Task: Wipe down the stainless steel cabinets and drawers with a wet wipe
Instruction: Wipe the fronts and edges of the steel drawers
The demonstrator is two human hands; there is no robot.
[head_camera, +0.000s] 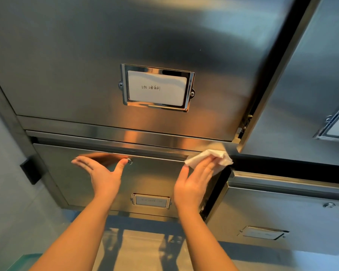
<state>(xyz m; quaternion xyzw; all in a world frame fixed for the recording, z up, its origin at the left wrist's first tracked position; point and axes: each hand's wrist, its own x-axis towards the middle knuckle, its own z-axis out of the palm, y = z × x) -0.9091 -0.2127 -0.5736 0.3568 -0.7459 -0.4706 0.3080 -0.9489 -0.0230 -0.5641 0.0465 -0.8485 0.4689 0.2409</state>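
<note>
Single view, head-worn, wide-angle. Looks forward at a steel cabinet front (67, 55) from close range; panels bow outward toward the frame edges. Upper door's label holder (157, 88) sits just above frame centre. Drawer front (155, 178) below it fills the lower middle; floor strip shows along the bottom edge. Both forearms enter from the bottom, left hand (100, 173) and right hand (194, 182) at mid-frame. Neighbouring cabinet (301, 85) runs off the right edge. No second view.
</note>
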